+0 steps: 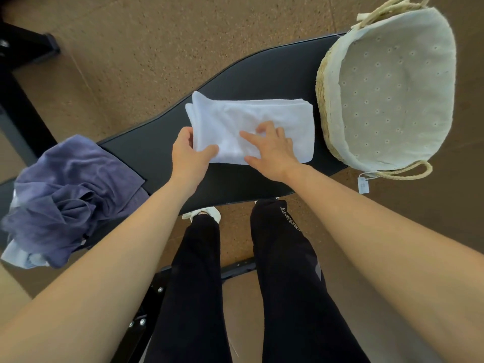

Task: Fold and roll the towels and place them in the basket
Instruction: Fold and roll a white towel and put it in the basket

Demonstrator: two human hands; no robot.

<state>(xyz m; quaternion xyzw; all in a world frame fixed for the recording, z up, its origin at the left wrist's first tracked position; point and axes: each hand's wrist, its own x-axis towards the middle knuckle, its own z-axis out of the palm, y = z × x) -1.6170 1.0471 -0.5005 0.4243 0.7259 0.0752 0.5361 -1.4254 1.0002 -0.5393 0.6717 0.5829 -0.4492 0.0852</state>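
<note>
A white towel (262, 116), folded into a flat rectangle, lies on the black padded bench (157, 153). My left hand (188, 153) pinches its near left corner, thumb on top and fingers under the edge. Flat on the towel's near middle rests my right hand (272, 150), its fingers spread and pressing down. To the right, the woven basket (324, 82) with a pale dotted lining stands on the bench's end, with nothing inside. A crumpled purple towel (65, 195) lies at the bench's left end.
A light blue cloth (23, 255) peeks from under the purple towel. My legs in black trousers and a white shoe (207, 213) are below the bench's near edge. Brown speckled floor surrounds the bench. A black frame (26, 43) stands at far left.
</note>
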